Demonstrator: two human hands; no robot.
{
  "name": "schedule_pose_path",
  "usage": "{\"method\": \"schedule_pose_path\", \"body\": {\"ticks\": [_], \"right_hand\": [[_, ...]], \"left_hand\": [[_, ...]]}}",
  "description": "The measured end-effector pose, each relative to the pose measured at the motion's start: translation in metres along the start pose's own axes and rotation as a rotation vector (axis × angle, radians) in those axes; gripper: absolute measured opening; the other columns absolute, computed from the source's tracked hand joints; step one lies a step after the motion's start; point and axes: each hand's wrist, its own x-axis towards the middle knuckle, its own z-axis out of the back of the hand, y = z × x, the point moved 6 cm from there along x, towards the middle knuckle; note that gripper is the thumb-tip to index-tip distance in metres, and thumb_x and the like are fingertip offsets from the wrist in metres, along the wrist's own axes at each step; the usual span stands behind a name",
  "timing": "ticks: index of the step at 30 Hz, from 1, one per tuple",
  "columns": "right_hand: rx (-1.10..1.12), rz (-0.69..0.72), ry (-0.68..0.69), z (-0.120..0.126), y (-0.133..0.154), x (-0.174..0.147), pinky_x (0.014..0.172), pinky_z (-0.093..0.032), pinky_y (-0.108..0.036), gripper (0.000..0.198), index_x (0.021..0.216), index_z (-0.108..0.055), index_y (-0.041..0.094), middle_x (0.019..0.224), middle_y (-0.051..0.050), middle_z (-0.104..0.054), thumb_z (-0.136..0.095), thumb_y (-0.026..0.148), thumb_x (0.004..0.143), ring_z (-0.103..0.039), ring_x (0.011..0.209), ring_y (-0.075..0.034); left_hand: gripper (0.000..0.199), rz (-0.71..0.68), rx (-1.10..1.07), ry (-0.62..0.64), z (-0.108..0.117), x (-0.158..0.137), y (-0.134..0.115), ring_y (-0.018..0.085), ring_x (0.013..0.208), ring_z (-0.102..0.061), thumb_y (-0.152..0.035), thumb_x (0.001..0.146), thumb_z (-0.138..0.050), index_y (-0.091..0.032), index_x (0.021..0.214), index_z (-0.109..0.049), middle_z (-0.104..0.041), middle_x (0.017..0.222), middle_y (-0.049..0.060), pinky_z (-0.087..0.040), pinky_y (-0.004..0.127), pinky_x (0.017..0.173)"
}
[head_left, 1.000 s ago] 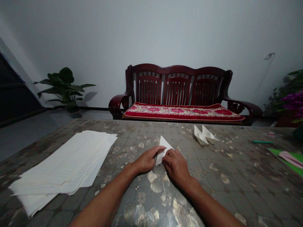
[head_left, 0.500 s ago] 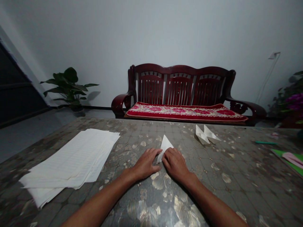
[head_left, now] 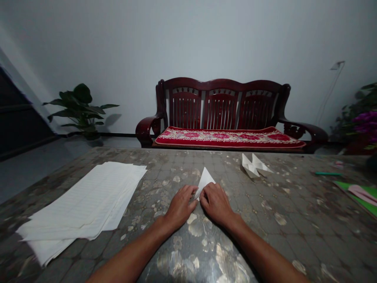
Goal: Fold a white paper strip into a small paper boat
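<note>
A small white folded paper [head_left: 205, 178] lies on the table in front of me, its pointed tip facing away. My right hand [head_left: 216, 200] is closed, with its curled fingers pressed on the paper's lower right part. At the lower left edge of the paper, my left hand [head_left: 182, 205] has its thumb and fingertips drawn in close around it. The near end of the paper is mostly hidden by both hands. Beyond my right hand stands a white origami piece [head_left: 252, 167] with raised points.
A stack of white lined sheets [head_left: 88, 200] lies on the patterned table [head_left: 141, 251] at left. At right are a green pen [head_left: 327, 173] and a green sheet [head_left: 343, 188] with a pink piece [head_left: 362, 194] on it. A wooden bench [head_left: 222, 104] stands beyond the table.
My left thumb has moved up nearer to its fingertips at the paper's edge. My right hand stays on the paper, shifted slightly left. The view has turned a little.
</note>
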Motion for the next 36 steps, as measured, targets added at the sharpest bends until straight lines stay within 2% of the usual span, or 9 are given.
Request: {"method": "schedule_pose_path", "body": {"ticks": [4,8,16,21,30,33,36], "right_hand": [[0.054,-0.034,0.011,-0.002,-0.005,0.000,0.076,-0.031,-0.029,0.011,0.082,-0.060,0.020,0.092,-0.003,-0.062,-0.055,0.021,0.091,-0.050,0.088,-0.018],[0.102,-0.086,0.006,-0.006,-0.008,0.001,0.079,-0.032,-0.031,0.005,0.088,-0.060,0.022,0.096,-0.003,-0.062,-0.056,0.020,0.088,-0.051,0.093,-0.020],[0.114,-0.209,-0.044,-0.011,-0.007,0.000,0.081,-0.033,-0.034,0.008,0.088,-0.055,0.024,0.096,-0.003,-0.061,-0.060,0.024,0.081,-0.050,0.093,-0.024],[0.090,-0.221,-0.050,-0.012,-0.010,-0.001,0.082,-0.032,-0.035,0.009,0.090,-0.054,0.023,0.097,-0.004,-0.059,-0.059,0.022,0.082,-0.049,0.093,-0.024],[0.065,-0.244,-0.082,-0.007,-0.021,-0.003,0.082,-0.035,-0.035,0.016,0.098,-0.054,0.023,0.101,-0.006,-0.059,-0.055,0.018,0.083,-0.049,0.095,-0.024],[0.053,-0.195,-0.131,0.000,-0.018,-0.004,0.085,-0.036,-0.037,0.030,0.112,-0.056,0.023,0.107,-0.008,-0.059,-0.055,0.015,0.083,-0.049,0.099,-0.026],[0.055,-0.035,-0.115,0.006,-0.005,-0.005,0.093,-0.036,-0.039,0.048,0.126,-0.058,0.026,0.120,-0.009,-0.058,-0.056,0.010,0.081,-0.047,0.110,-0.027]], "left_hand": [[0.026,0.012,0.073,-0.021,-0.003,0.002,-0.003,0.023,0.102,-0.057,-0.011,0.086,-0.049,-0.019,0.110,-0.058,-0.062,0.105,0.007,-0.048,0.038,0.092],[0.029,0.012,0.100,-0.018,-0.004,0.004,-0.005,0.022,0.104,-0.057,-0.009,0.088,-0.046,-0.021,0.113,-0.056,-0.061,0.107,0.006,-0.047,0.038,0.094],[0.030,0.088,0.135,-0.012,-0.003,0.004,-0.006,0.022,0.107,-0.057,-0.009,0.087,-0.046,-0.021,0.114,-0.051,-0.060,0.110,0.007,-0.046,0.037,0.094],[0.035,0.167,0.144,0.006,0.000,0.004,-0.005,0.022,0.111,-0.058,-0.011,0.086,-0.049,-0.022,0.119,-0.046,-0.060,0.114,0.007,-0.044,0.037,0.096],[0.028,0.176,0.192,0.010,0.003,0.001,-0.008,0.022,0.111,-0.057,-0.009,0.086,-0.050,-0.022,0.110,-0.047,-0.060,0.114,0.006,-0.042,0.036,0.094],[0.023,0.181,0.209,-0.002,0.003,0.000,-0.008,0.022,0.108,-0.058,-0.010,0.086,-0.051,-0.022,0.105,-0.048,-0.060,0.111,0.005,-0.042,0.036,0.093],[0.020,0.181,0.235,-0.010,0.003,0.000,-0.008,0.022,0.105,-0.058,-0.009,0.086,-0.052,-0.022,0.101,-0.048,-0.060,0.107,0.005,-0.043,0.036,0.091]]}}
